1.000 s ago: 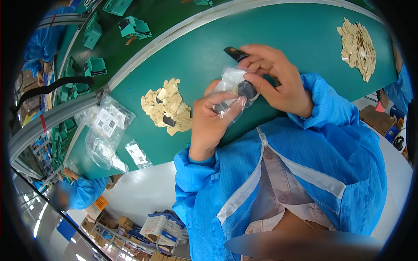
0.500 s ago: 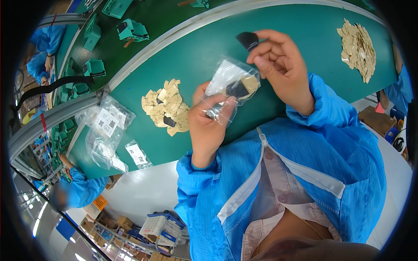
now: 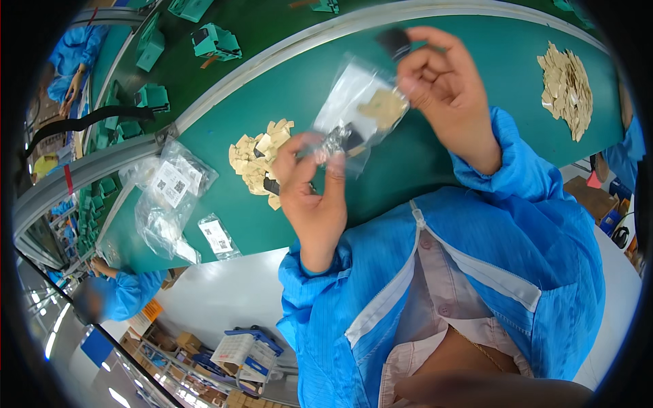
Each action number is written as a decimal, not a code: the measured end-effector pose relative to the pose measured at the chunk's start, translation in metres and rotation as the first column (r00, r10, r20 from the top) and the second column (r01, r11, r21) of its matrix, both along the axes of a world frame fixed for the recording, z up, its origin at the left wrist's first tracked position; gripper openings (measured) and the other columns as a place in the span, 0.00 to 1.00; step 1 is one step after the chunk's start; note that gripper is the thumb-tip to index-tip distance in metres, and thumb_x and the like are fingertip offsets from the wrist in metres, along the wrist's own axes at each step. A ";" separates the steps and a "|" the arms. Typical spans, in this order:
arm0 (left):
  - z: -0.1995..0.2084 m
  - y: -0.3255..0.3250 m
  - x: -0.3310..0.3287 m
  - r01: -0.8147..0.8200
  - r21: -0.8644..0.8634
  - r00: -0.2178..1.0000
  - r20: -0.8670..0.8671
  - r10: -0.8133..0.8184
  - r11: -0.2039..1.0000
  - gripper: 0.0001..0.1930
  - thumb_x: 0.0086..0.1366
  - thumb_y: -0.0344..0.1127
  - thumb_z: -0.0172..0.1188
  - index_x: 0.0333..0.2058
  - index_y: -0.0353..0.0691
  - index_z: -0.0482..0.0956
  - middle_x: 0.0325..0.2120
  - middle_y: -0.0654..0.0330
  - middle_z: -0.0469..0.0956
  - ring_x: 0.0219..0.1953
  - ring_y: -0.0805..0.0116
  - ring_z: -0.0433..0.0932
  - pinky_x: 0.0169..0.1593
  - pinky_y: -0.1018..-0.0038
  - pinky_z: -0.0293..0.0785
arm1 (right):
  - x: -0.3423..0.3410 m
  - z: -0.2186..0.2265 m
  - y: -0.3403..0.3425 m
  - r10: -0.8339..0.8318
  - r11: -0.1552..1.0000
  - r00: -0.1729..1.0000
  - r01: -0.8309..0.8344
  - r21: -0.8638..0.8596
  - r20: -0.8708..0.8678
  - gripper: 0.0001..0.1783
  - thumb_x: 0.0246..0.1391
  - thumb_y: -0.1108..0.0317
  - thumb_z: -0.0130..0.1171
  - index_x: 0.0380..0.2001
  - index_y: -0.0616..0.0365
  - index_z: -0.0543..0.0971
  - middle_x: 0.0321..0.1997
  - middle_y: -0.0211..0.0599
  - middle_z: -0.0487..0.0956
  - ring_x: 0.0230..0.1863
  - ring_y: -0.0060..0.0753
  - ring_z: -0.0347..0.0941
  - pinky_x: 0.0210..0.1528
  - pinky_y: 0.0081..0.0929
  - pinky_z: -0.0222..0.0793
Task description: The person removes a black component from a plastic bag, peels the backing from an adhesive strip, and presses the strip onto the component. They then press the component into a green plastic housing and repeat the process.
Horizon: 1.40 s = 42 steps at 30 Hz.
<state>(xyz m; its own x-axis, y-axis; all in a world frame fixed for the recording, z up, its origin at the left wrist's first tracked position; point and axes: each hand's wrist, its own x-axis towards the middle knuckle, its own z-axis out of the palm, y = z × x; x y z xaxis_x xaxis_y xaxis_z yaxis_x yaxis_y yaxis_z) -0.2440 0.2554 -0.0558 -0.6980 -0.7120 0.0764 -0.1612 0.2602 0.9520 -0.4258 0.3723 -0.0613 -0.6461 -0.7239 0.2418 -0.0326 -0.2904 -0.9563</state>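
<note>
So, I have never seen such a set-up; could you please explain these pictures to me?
There is no robot here, only a person wearing a blue jacket. The view comes from the left of two wide cameras worn on the head, looking down, so straight edges look bent. The bare right hand pinches a black piece. The bare left hand is at the crumpled end of a clear bag showing a white sheet and a tan piece; blur hides how firmly it grips. On the green table lie two heaps of tan pieces, left and right, and labelled clear bags.
</note>
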 end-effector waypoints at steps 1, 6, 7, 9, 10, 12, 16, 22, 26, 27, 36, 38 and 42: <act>0.003 -0.004 0.002 -0.009 -0.077 0.999 0.049 0.013 0.997 0.05 0.62 0.28 0.64 0.34 0.33 0.80 0.48 0.55 0.73 0.50 0.63 0.70 0.54 0.71 0.65 | -0.005 0.002 0.003 -0.062 0.998 0.998 0.062 0.022 0.002 0.27 0.60 0.79 0.54 0.62 0.60 0.61 0.36 0.33 0.72 0.37 0.19 0.69 0.40 0.18 0.67; 0.008 -0.025 0.020 -0.041 -0.372 0.960 0.241 0.140 0.927 0.04 0.62 0.28 0.61 0.35 0.35 0.80 0.44 0.58 0.74 0.50 0.58 0.66 0.53 0.64 0.62 | -0.014 -0.005 0.001 -0.135 0.989 0.988 0.138 0.050 -0.069 0.26 0.62 0.79 0.53 0.62 0.59 0.61 0.38 0.33 0.72 0.38 0.18 0.67 0.41 0.16 0.64; 0.007 -0.030 0.022 -0.043 -0.371 0.960 0.242 0.141 0.928 0.04 0.62 0.28 0.61 0.35 0.35 0.80 0.44 0.58 0.74 0.50 0.58 0.66 0.53 0.64 0.62 | -0.017 -0.006 0.002 -0.142 0.985 0.987 0.149 0.083 -0.078 0.26 0.62 0.79 0.52 0.62 0.59 0.61 0.39 0.32 0.71 0.38 0.18 0.67 0.41 0.16 0.64; 0.004 -0.036 0.025 0.102 -0.640 0.850 0.453 0.267 0.762 0.05 0.61 0.29 0.61 0.36 0.37 0.80 0.43 0.60 0.73 0.49 0.58 0.65 0.51 0.61 0.60 | -0.019 -0.006 0.004 -0.144 0.982 0.986 0.153 0.114 -0.085 0.26 0.62 0.78 0.52 0.62 0.59 0.61 0.40 0.32 0.71 0.38 0.19 0.67 0.41 0.17 0.65; 0.001 -0.037 0.025 0.170 -0.745 0.831 0.461 0.312 0.645 0.07 0.59 0.29 0.62 0.37 0.38 0.82 0.41 0.61 0.73 0.48 0.58 0.67 0.52 0.59 0.58 | -0.019 -0.006 0.004 -0.151 0.979 0.985 0.161 0.126 -0.082 0.25 0.63 0.78 0.52 0.62 0.59 0.61 0.40 0.32 0.71 0.38 0.18 0.67 0.41 0.17 0.65; 0.000 -0.038 0.022 0.214 -0.805 0.816 0.459 0.352 0.554 0.08 0.59 0.30 0.62 0.37 0.39 0.82 0.41 0.61 0.72 0.47 0.58 0.67 0.52 0.59 0.58 | -0.019 -0.006 0.007 -0.158 0.977 0.984 0.168 0.135 -0.079 0.25 0.63 0.77 0.52 0.62 0.59 0.61 0.40 0.32 0.70 0.37 0.18 0.67 0.41 0.17 0.65; -0.002 -0.041 0.022 0.296 -0.876 0.751 0.460 0.474 0.380 0.09 0.60 0.35 0.63 0.39 0.43 0.84 0.40 0.64 0.73 0.47 0.59 0.69 0.51 0.59 0.58 | -0.017 -0.008 0.012 -0.145 0.982 0.988 0.151 0.114 -0.062 0.25 0.63 0.77 0.51 0.62 0.60 0.61 0.40 0.33 0.70 0.36 0.19 0.68 0.41 0.17 0.65; 0.007 -0.037 0.026 0.264 -0.905 0.676 0.421 0.605 0.334 0.09 0.61 0.40 0.64 0.36 0.43 0.85 0.38 0.65 0.75 0.46 0.61 0.70 0.52 0.57 0.56 | -0.010 -0.004 0.014 -0.123 0.989 0.992 0.124 0.082 -0.012 0.25 0.63 0.78 0.50 0.63 0.60 0.60 0.41 0.34 0.70 0.36 0.19 0.68 0.41 0.17 0.65; -0.001 -0.030 0.024 0.173 -0.888 0.824 0.368 0.431 0.427 0.07 0.60 0.35 0.65 0.37 0.42 0.85 0.38 0.64 0.76 0.43 0.61 0.71 0.48 0.61 0.60 | -0.009 -0.005 0.015 -0.107 0.991 0.994 0.109 0.083 -0.022 0.25 0.63 0.78 0.50 0.63 0.60 0.60 0.42 0.34 0.70 0.37 0.18 0.69 0.40 0.16 0.65; 0.003 -0.022 0.022 0.086 -0.800 0.900 0.318 0.298 0.593 0.07 0.59 0.30 0.65 0.37 0.41 0.85 0.39 0.63 0.76 0.41 0.63 0.72 0.45 0.65 0.62 | -0.007 -0.002 0.014 -0.106 0.991 0.994 0.107 0.080 -0.019 0.25 0.63 0.78 0.50 0.63 0.60 0.60 0.42 0.34 0.70 0.37 0.18 0.69 0.40 0.16 0.65; -0.008 0.005 0.004 -0.174 0.179 0.902 -0.365 0.230 0.968 0.12 0.58 0.16 0.57 0.41 0.33 0.74 0.44 0.56 0.69 0.44 0.69 0.70 0.51 0.76 0.66 | 0.007 0.006 0.011 -0.007 1.000 0.999 0.006 0.004 0.044 0.27 0.63 0.78 0.50 0.63 0.61 0.58 0.42 0.35 0.70 0.37 0.18 0.69 0.39 0.15 0.64; -0.004 0.000 0.008 -0.134 0.158 0.889 -0.417 0.189 0.978 0.11 0.60 0.17 0.54 0.42 0.33 0.73 0.45 0.56 0.71 0.46 0.69 0.70 0.53 0.74 0.64 | 0.006 0.008 0.010 -0.010 1.000 0.999 0.010 -0.007 0.042 0.27 0.63 0.78 0.50 0.63 0.61 0.58 0.42 0.36 0.70 0.37 0.18 0.69 0.39 0.15 0.64; 0.000 0.008 0.007 -0.053 0.151 0.900 -0.421 0.112 0.987 0.10 0.63 0.20 0.51 0.43 0.34 0.72 0.46 0.55 0.71 0.49 0.70 0.68 0.57 0.73 0.61 | 0.007 0.008 0.009 -0.015 1.000 0.999 0.016 -0.020 0.037 0.24 0.64 0.78 0.48 0.62 0.62 0.60 0.39 0.33 0.68 0.36 0.19 0.69 0.39 0.17 0.65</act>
<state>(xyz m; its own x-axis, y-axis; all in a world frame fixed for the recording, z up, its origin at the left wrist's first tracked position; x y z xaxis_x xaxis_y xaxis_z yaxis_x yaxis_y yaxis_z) -0.2374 0.2631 -0.0556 -0.5579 -0.7900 0.2544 0.2527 0.1304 0.9587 -0.4187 0.3809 -0.0530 -0.6660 -0.7088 0.2324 -0.0022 -0.3097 -0.9508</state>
